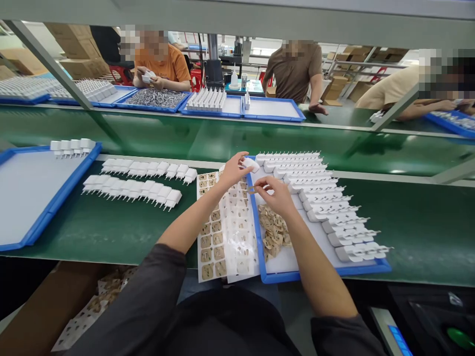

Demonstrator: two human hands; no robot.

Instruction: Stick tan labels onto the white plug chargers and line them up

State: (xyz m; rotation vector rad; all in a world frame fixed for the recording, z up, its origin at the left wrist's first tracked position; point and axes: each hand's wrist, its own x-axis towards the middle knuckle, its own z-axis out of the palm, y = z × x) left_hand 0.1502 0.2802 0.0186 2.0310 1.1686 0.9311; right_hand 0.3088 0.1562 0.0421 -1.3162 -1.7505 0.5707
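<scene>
My left hand (pixel 234 171) is closed on a white charger housing (pixel 251 163) above the rim of a blue-edged tray (pixel 315 274). My right hand (pixel 276 194) pinches a small tan sticker-like piece (pixel 253 189) just below that charger, apart from it. Under my right wrist, a pile of loose tan pieces (pixel 273 230) lies in the tray. Rows of white plug chargers (pixel 326 202) fill its right side, pins pointing right. Left of the tray lie sheets of tan die-cut stickers (pixel 212 241), partly covered by a whitish sheet (pixel 242 237).
On the green bench (pixel 111 227), two rows of white chargers (pixel 133 190) lie to the left. A second blue tray (pixel 29 198) holds several chargers at its far corner. Beyond a rail, co-workers (pixel 163 64) sit behind more trays (pixel 274 109). A metal beam (pixel 237 20) crosses overhead.
</scene>
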